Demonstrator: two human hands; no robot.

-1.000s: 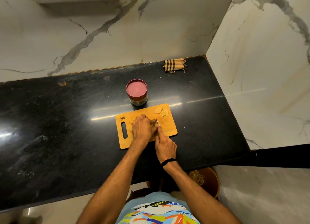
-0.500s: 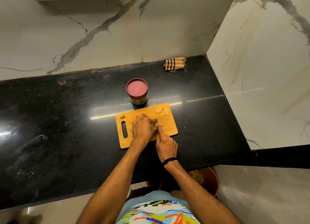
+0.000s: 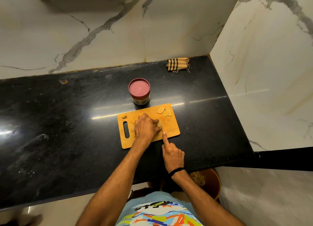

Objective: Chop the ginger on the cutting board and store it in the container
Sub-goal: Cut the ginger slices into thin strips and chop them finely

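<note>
Wooden cutting board lies near the worktop's right end, mid-slicing. Left hand clamps the ginger piece at board centre; right hand grips the knife, forefinger extended. Next, 1 downward cut clear of the fingertips. The container stands lidded behind the board's far edge.

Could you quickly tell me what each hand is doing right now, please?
Left hand: fingers curled on the ginger piece, holding it on the cutting board.
Right hand: grips a knife, index finger along its back; blade barely visible.
</note>
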